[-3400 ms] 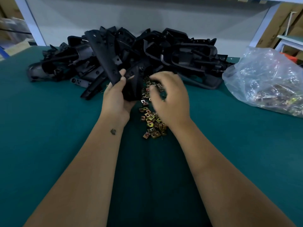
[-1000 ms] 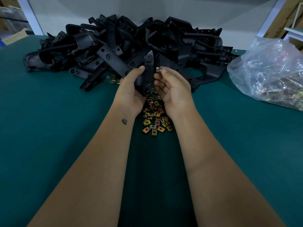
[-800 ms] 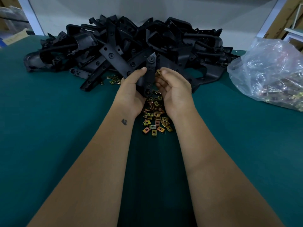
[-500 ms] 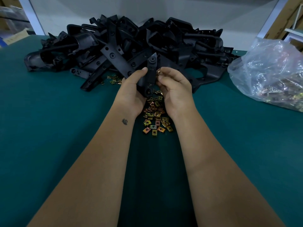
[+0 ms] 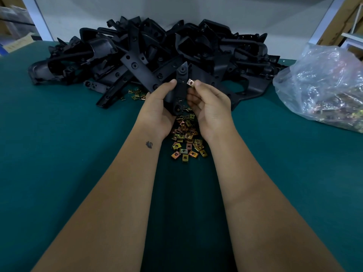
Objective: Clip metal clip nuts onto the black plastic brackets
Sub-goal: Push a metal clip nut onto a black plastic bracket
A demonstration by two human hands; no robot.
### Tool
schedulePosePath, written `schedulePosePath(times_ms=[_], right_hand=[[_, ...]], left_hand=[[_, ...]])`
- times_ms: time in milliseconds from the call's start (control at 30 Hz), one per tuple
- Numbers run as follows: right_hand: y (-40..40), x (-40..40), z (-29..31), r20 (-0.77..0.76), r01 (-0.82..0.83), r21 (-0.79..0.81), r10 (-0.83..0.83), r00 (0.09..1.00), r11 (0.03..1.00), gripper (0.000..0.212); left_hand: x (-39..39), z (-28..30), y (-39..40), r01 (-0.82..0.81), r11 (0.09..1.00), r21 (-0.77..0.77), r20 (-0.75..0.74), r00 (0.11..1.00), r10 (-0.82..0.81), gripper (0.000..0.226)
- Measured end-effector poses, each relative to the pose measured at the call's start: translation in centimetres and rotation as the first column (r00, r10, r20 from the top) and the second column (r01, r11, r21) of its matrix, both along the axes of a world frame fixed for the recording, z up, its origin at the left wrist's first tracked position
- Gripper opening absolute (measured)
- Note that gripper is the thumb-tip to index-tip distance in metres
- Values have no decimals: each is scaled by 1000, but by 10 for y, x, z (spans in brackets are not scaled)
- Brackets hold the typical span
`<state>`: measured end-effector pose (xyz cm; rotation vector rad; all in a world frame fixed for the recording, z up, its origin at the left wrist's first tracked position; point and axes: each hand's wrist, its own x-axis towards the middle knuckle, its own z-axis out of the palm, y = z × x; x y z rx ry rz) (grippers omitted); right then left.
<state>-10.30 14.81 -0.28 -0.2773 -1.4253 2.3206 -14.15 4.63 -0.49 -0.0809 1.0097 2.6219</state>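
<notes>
Bracket [image 5: 181, 86] stands upright in my left grip [image 5: 159, 107], curled round it; my right grip [image 5: 209, 104] pinches one nut [image 5: 190, 82] just beside its edge, not yet clipped. Pile [image 5: 157, 54] beyond and nuts [image 5: 185, 138] below my grips look untouched: early, I judge.

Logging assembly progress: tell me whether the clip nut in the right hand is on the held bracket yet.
Not on yet. The small metal clip nut, pinched in the right hand, sits beside the edge of the black plastic bracket held by the left hand.
</notes>
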Motion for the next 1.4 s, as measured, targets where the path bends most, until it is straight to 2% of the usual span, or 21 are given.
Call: schedulePosePath(times_ms=[167, 333, 600, 833, 1067, 1400], right_hand=[[-1, 1, -1, 32, 19, 68, -21, 999, 998, 15], [-1, 2, 1, 27, 25, 39, -26, 999, 999, 19], [-4, -1, 0, 44, 25, 99, -29, 999, 995, 20], [-2, -1, 0, 43, 11, -7, -11, 999, 1000, 17], [-5, 0, 1, 26, 1, 37, -2, 1000, 999, 24], [-7, 1, 1, 41, 26, -53, -24, 999, 998, 22]], left_hand=[[-1, -1, 1, 13, 1000, -20, -3, 1000, -13, 60], [-1, -1, 0, 18, 1000, -26, -20, 1000, -18, 59], [-2, -4, 4, -16, 997, -75, -83, 996, 10, 61], [-4, -5, 3, 13, 997, -73, -44, 999, -16, 62], [-3, -5, 3, 0, 996, -90, -75, 997, -7, 62], [-3, -6, 4, -11, 998, -66, -89, 996, 5, 62]])
